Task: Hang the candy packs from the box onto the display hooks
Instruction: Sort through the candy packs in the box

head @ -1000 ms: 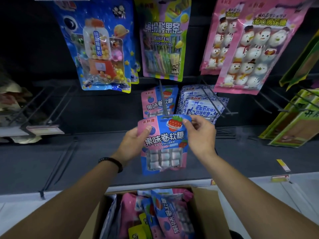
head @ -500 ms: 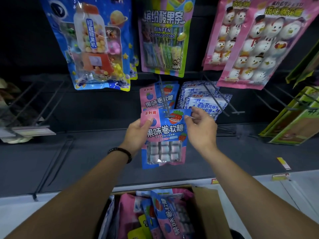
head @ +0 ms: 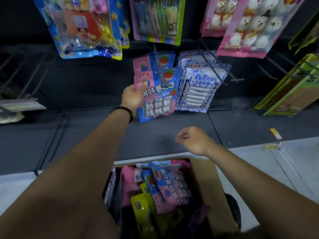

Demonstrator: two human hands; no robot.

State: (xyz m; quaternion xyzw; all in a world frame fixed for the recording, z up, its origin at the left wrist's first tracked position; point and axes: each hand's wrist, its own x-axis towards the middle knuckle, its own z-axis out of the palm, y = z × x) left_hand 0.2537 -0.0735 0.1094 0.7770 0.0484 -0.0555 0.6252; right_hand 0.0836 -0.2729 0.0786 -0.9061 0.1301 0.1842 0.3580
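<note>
A blue and pink candy pack (head: 159,97) hangs on a metal display hook (head: 159,66), in front of another pack of the same kind (head: 151,61). My left hand (head: 133,95) grips the front pack at its pink left edge. My right hand (head: 193,139) is off the pack, lower and nearer to me, with fingers loosely curled and nothing in them. Below it stands an open cardboard box (head: 207,187) holding several more packs, one blue and pink pack (head: 165,185) on top.
Blue-white patterned packs (head: 198,87) hang on the hook to the right. Larger bags hang above: blue (head: 86,26), striped (head: 157,19), pink snowman (head: 255,26). Green packs (head: 293,87) sit far right. Bare hooks (head: 22,73) stick out at left. A dark shelf (head: 86,135) runs below.
The pack went onto the hook and back against the one behind it. My right hand let go and dropped down toward the box. The camera tilted downward.
</note>
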